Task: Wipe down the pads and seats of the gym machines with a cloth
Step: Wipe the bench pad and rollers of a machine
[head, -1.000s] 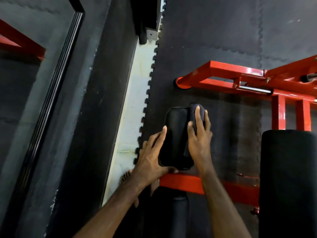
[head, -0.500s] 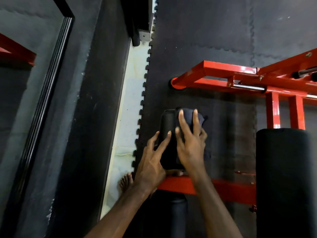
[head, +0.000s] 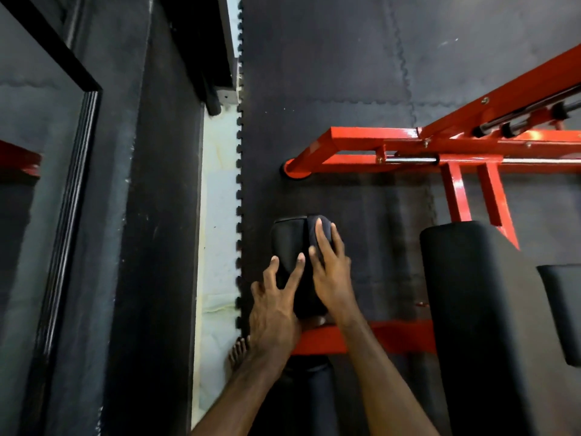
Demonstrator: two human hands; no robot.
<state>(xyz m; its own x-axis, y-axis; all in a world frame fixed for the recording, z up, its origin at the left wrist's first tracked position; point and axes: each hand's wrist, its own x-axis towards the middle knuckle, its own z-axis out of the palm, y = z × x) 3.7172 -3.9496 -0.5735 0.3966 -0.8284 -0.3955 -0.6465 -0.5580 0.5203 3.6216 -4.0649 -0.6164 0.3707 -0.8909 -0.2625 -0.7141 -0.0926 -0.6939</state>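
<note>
A small black pad (head: 287, 240) of a red-framed gym machine sits at the centre of the view. A dark cloth (head: 320, 229) lies over the pad's right half. My right hand (head: 330, 272) presses flat on the cloth with straight fingers. My left hand (head: 276, 303) rests on the pad's left side, fingers spread and straight. The near end of the pad is hidden under both hands.
The red steel frame (head: 393, 146) runs behind and to the right. A long black pad (head: 481, 309) stands at the right, another black pad (head: 562, 309) at the far right edge. A bare foot (head: 239, 350) stands on the floor. A mirror and dark wall (head: 157, 215) are at left.
My right hand has slid with the cloth along the pad, first toward the left, now back over its right half. My left hand stays on the pad's left side.
</note>
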